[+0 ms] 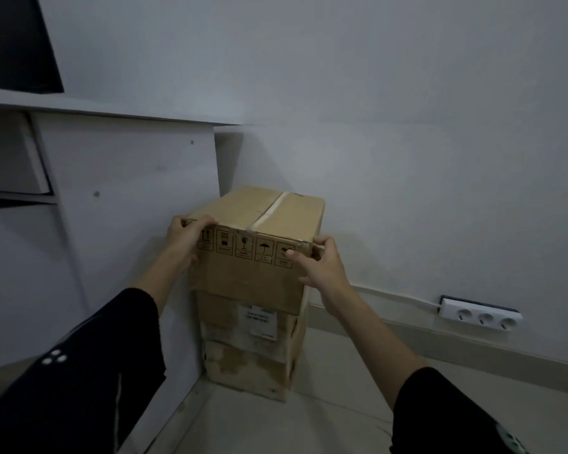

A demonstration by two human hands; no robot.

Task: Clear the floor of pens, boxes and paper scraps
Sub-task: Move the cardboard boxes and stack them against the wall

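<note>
A brown cardboard box (259, 221) with a taped top seam and a row of printed handling symbols sits on top of a stack of two worn, stained boxes (250, 352) in the corner beside a white desk. My left hand (186, 240) grips the top box's near left corner, fingers over the top edge. On the near right corner my right hand (322, 263) holds the box, thumb on the front face. Both arms wear black sleeves.
The white desk side panel (128, 208) stands right against the stack's left. A white wall runs behind and to the right, with a white power strip (481, 317) and its cable low on it. Pale tiled floor (276, 427) lies in front.
</note>
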